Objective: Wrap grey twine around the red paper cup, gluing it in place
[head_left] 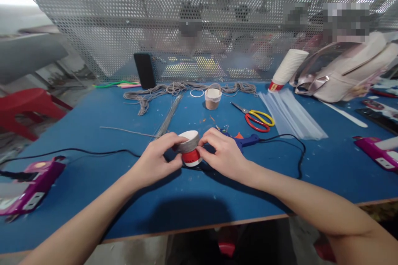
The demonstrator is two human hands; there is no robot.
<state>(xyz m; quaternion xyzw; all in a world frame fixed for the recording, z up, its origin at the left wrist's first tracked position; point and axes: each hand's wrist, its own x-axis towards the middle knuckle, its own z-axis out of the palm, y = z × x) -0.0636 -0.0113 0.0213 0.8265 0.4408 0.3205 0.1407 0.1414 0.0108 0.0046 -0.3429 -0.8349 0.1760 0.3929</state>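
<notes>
Between my two hands a paper cup (191, 157) is held slightly tilted above the blue table. Grey cord (188, 145) wraps its upper part, while the red and white lower part is bare. My left hand (161, 154) grips the cup's left side, thumb low and fingers near the rim. At the right side, my right hand (222, 149) pinches at the edge of the cord; its fingertips are closed. A length of grey cord (127, 130) stretches left over the table from behind my left hand. Just beyond my right hand lies a blue glue gun (248, 140), partly hidden by it.
Red-and-yellow scissors (256, 118), a small handled basket (213, 99), wire strands (169, 118) and grey cord bundles (168, 88) lie beyond my hands. Stacked paper cups (287, 68), translucent strips (294, 114) and a backpack (345, 70) are right. A black cable (93, 149) crosses left.
</notes>
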